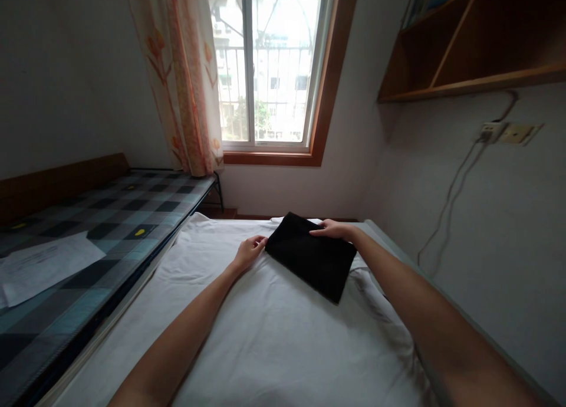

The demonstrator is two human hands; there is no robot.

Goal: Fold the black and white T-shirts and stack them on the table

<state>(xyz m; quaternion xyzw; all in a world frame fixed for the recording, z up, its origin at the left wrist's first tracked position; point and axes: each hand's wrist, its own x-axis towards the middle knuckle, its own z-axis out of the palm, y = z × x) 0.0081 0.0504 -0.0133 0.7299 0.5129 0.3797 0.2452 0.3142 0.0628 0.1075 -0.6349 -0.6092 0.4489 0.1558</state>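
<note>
Handling of the flat black item [312,259] on the white sheet [265,330] is judged in hand, its left corner touched by the curled left hand [247,253], its upper edge by the right hand [336,229], grips unclear, with even support called for next.

black cloth [312,256] blocks the middle; near sheet [269,348] lies open.

Black flat rectangular piece [312,256] | smooth, dark | lying skewed | on white sheet [247,336]
</note>
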